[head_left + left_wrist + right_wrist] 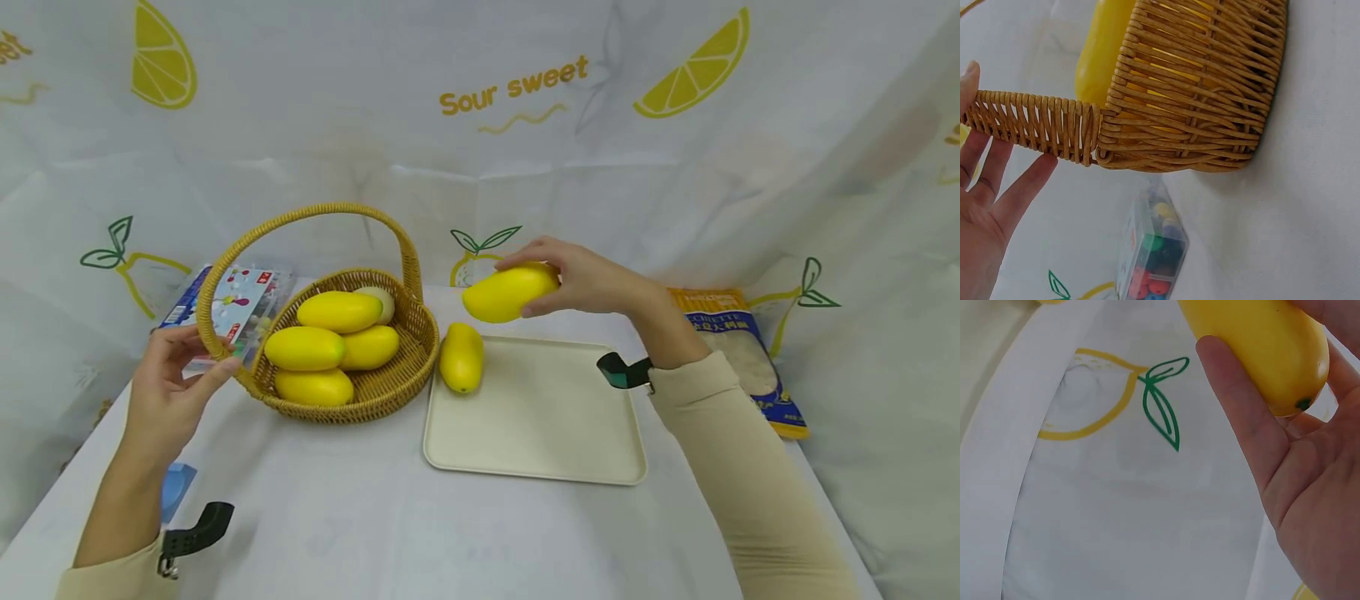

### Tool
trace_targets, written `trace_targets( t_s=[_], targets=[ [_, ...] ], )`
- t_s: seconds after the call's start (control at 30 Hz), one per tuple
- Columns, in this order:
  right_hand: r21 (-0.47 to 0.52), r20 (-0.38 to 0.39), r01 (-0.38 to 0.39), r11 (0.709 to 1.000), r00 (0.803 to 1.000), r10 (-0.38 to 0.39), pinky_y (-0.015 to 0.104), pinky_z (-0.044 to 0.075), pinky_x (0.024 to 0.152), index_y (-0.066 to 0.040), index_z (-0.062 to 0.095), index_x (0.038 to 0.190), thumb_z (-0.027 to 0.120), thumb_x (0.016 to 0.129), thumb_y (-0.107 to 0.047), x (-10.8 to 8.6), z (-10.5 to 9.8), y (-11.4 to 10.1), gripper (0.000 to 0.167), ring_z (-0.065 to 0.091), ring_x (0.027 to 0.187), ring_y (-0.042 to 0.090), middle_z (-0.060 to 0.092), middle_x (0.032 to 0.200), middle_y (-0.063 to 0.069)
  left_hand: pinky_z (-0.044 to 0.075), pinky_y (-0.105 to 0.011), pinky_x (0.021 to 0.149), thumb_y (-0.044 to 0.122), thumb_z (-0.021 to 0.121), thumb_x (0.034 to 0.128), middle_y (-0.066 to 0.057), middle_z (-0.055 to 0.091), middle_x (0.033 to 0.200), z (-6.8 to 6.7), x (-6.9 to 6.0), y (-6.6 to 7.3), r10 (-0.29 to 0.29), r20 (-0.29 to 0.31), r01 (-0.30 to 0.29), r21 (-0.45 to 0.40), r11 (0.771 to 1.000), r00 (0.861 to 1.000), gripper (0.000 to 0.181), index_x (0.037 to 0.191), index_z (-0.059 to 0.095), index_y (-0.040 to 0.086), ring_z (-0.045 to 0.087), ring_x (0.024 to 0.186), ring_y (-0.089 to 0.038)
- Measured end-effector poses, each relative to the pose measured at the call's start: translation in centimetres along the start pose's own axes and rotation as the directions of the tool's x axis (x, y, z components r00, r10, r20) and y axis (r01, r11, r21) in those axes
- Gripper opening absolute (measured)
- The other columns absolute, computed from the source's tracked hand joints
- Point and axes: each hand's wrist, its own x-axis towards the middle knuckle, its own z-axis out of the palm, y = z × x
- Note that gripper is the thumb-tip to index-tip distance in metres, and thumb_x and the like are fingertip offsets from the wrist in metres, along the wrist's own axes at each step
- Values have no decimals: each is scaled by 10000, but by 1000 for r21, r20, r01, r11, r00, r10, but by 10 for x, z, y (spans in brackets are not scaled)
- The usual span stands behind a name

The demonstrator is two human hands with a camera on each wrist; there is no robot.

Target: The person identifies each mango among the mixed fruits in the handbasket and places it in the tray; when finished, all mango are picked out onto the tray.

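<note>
My right hand grips a yellow mango in the air above the back of the beige tray. In the right wrist view the mango shows a dark green stem spot at its end. A second mango lies on the tray's left side. My left hand holds the wicker basket's handle low on its left side, thumb on one side and fingers on the other. Inside the basket lie several yellow mangoes and one paler fruit, partly hidden.
Behind the basket is a clear plastic box with colourful beads, partly covered by the handle. A blue and yellow food packet lies right of the tray, behind my right forearm. A blue object sits beside my left wrist. A lemon-print curtain hangs behind.
</note>
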Motion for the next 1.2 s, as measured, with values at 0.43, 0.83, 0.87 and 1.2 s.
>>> trace_targets(
  t_s=[0.43, 0.83, 0.87, 1.2],
  targets=[
    [21, 85, -27, 999, 996, 25, 347, 485, 947, -187, 625, 1389, 788, 897, -218, -23, 8, 51, 520, 571, 1102, 216, 613, 1441, 74, 515, -19, 812, -124, 652, 908, 207, 575, 1198, -1, 0, 0, -13, -5, 13, 3, 1000, 1000, 542, 1388, 479, 59, 570, 1045, 3],
    [148, 231, -124, 981, 969, 88, 370, 479, 1005, -193, 632, 1374, 763, 898, -193, -18, 47, 81, 494, 579, 1115, 225, 615, 1416, 64, 511, -16, 817, -117, 653, 911, 240, 559, 1209, 0, -2, 0, -25, -9, 25, 15, 1000, 1000, 538, 1393, 471, 38, 571, 1041, 7],
    [148, 239, -134, 980, 966, 96, 369, 476, 1006, -197, 633, 1373, 761, 895, -192, -17, 50, 81, 494, 578, 1111, 225, 621, 1402, 63, 513, -18, 815, -120, 652, 910, 240, 560, 1208, 0, -2, 1, -25, -10, 25, 17, 1000, 1000, 538, 1392, 472, 37, 571, 1040, 5],
    [146, 236, -179, 973, 961, 142, 526, 458, 1119, -233, 632, 1383, 733, 911, -214, -5, 64, 88, 484, 532, 1299, 290, 554, 1507, 66, 527, -29, 793, -149, 650, 895, 175, 588, 1175, -1, -1, -1, 14, -3, -14, -17, 1000, 1000, 521, 1362, 488, 16, 585, 1013, 1]
  ],
)
